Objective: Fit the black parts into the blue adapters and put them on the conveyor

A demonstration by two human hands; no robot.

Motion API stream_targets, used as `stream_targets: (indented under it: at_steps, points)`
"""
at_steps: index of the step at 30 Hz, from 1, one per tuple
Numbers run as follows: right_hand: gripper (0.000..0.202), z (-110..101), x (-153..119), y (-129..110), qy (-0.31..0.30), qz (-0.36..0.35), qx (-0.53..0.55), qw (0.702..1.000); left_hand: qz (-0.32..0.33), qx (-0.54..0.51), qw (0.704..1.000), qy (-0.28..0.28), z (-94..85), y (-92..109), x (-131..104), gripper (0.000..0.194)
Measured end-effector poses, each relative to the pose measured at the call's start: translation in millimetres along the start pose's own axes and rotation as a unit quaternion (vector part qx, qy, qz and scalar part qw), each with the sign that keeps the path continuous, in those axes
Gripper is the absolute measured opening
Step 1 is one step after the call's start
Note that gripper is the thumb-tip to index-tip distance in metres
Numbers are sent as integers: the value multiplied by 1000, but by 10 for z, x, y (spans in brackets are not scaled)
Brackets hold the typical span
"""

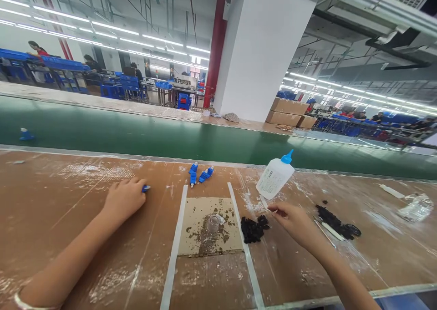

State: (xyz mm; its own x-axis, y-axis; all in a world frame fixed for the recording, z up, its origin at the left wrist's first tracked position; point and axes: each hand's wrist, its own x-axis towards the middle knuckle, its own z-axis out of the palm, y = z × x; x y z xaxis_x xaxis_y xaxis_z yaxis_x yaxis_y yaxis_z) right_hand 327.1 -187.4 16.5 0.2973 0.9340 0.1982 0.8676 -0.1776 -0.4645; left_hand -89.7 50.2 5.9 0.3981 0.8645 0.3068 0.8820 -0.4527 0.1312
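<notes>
My left hand [125, 197] rests low over the brown table at left, its fingers closed round a small blue part [146, 189] with a pale tip; most of the part is hidden. At right, my right hand [288, 218] pinches a thin white stick [264, 202]. Just beyond it stands a white squeeze bottle [275, 179] with a blue nozzle, tilted in the view. Black scraps [253, 229] lie in a heap beside my right fingers. Between my hands, a small clear cup [213, 224] stands on a stained cardboard sheet [191, 210]. Several blue parts [193, 178] lie beyond the cardboard.
A green conveyor belt [143, 134] crosses behind the table, carrying one blue piece [26, 134] at far left. Tape strips [175, 246] flank the cardboard. Farther right lie more black scraps [331, 219], thin white tools [332, 231] and a crumpled clear plastic bag [415, 207].
</notes>
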Motion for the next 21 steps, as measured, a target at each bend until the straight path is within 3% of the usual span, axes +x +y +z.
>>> stream_targets:
  at_steps: [3,5,10,15,21]
  points:
    - [31,29,14,44,-42,19,11,999,-63,6,997,44,-62,-116,-3,34]
    - [32,89,18,59,-64,22,22,997,-55,-24,997,51,-66,-62,33,40]
    - [35,193,9,92,-92,-3,63,994,29,-152,988,6,68,452,226,42]
    - [23,210,-1,163,-94,-29,136,986,33,-235,971,-16,352,974,566,44]
    - [26,193,-34,154,-26,25,294,955,-9,-288,957,-35,591,1194,791,20]
